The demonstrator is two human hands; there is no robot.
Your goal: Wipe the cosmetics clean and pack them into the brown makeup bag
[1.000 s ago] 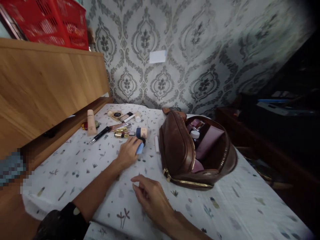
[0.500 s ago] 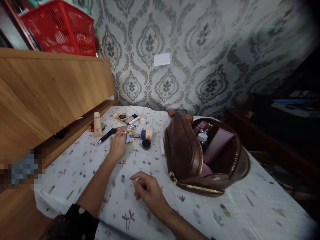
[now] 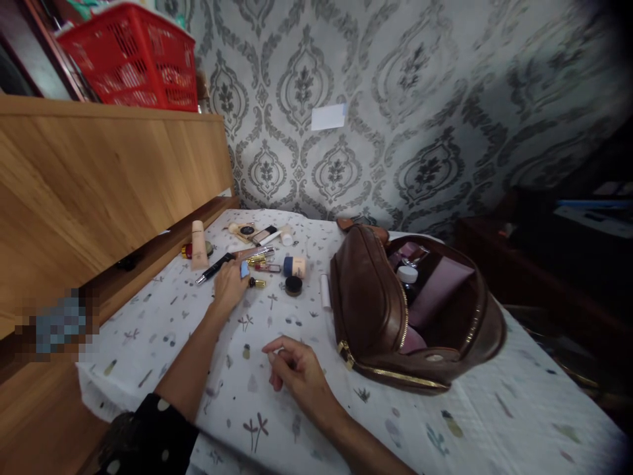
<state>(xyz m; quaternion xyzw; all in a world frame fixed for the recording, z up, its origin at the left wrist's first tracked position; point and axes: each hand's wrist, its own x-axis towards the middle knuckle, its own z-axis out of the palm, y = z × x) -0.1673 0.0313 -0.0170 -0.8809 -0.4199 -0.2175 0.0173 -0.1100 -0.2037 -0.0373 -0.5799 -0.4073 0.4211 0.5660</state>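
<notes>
The left hand (image 3: 231,285) is left of the frame's centre, palm down over the white patterned cloth (image 3: 376,429), its fingers bent and closed on a small light-blue item (image 3: 244,268) that shows at their tips. Just beside those fingers lies a black-and-gold tube (image 3: 258,283), and a slim dark tube (image 3: 213,269) slants near the back of the hand on its left. The right hand (image 3: 299,369) is in the lower middle of the frame, its index finger reaching out, the others loosely curled and holding nothing. Right of the left hand, a blue-and-beige jar (image 3: 295,266) lies on its side near a round black pot (image 3: 293,285). A beige squeeze tube (image 3: 198,247) is farther left. Right of centre, an open brown leather bag (image 3: 363,297) holds a pink tube (image 3: 442,289) and a white-capped bottle (image 3: 407,276); a slim white tube (image 3: 325,291) lies just beside its left side. A red basket (image 3: 126,63) sits on the wooden cabinet (image 3: 113,158) in the upper left, and a white card (image 3: 328,117) is on the patterned wall (image 3: 395,39) at upper centre.
</notes>
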